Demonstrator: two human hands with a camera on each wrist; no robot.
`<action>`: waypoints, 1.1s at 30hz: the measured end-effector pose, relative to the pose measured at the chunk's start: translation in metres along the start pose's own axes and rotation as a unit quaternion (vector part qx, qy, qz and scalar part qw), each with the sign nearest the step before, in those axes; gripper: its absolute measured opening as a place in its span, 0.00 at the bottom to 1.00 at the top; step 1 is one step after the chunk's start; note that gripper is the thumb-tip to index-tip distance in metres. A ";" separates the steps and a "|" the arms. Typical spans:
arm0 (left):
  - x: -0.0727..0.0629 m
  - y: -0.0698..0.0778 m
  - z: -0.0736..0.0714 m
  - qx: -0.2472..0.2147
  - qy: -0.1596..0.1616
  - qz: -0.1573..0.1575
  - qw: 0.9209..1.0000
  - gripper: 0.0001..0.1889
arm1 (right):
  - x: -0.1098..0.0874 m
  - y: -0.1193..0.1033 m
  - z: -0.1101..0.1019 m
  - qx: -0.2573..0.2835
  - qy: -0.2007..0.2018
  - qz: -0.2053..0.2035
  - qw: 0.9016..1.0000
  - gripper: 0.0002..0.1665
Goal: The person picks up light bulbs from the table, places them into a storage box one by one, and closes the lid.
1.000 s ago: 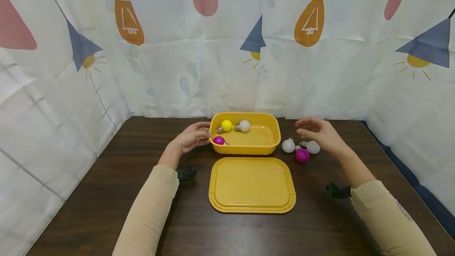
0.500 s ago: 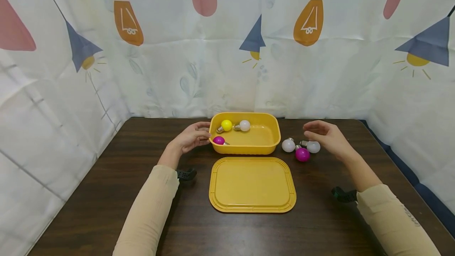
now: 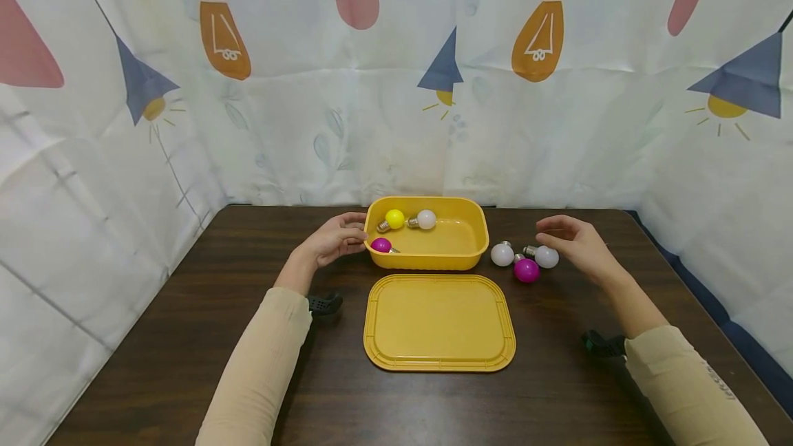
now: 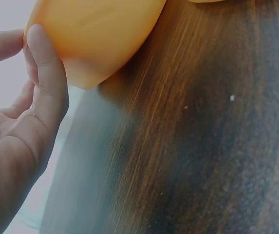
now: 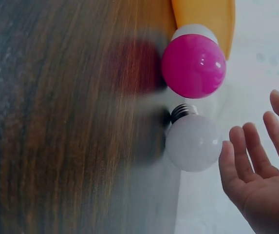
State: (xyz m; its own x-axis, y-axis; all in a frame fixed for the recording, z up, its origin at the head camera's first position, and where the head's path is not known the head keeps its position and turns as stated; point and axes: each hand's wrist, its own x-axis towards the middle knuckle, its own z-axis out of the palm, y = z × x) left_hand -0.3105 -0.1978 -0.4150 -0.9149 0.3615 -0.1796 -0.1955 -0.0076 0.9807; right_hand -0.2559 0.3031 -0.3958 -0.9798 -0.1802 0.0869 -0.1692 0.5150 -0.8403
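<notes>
A yellow plastic box (image 3: 427, 261) stands at the table's back, and my left hand (image 3: 334, 236) holds its left rim between thumb and fingers. In the left wrist view the thumb lies against the box's outer wall (image 4: 95, 34). Inside lie a yellow bulb (image 3: 394, 218), a white bulb (image 3: 426, 219) and a magenta bulb (image 3: 381, 245). To the box's right rest a white bulb (image 3: 502, 254), a magenta bulb (image 3: 526, 270) and another white bulb (image 3: 546, 257). My right hand (image 3: 579, 246) hovers beside this last bulb, fingers loosely bent, holding nothing.
A yellow lid (image 3: 440, 322) lies flat in front of the box. The dark wooden table (image 3: 427, 411) ends at a white printed curtain (image 3: 372, 122) behind and at the sides.
My right hand has drawn away from the box, rightward and slightly toward me, slowing down. The left hand, the box and the bulbs stay where they were.
</notes>
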 end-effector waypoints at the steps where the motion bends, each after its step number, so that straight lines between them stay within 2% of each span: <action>1: 0.000 0.000 0.000 0.000 0.000 0.000 1.000 0.31 | -0.001 -0.001 0.000 0.000 0.002 -0.001 1.000 0.30; 15: 0.003 -0.002 -0.001 0.006 -0.001 0.002 1.000 0.31 | -0.008 0.002 -0.005 -0.017 0.029 0.011 0.999 0.32; 33: 0.004 -0.002 -0.003 0.003 -0.003 0.002 1.000 0.30 | -0.007 0.018 -0.004 -0.013 0.002 0.050 0.999 0.38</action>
State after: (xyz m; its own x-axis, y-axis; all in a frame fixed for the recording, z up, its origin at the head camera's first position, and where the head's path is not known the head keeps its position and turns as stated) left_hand -0.3151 -0.1994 -0.4179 -0.9134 0.3670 -0.1760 -0.1901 -0.0024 0.9818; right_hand -0.2521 0.3170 -0.4100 -0.9923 -0.1239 0.0053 -0.0733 0.5512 -0.8311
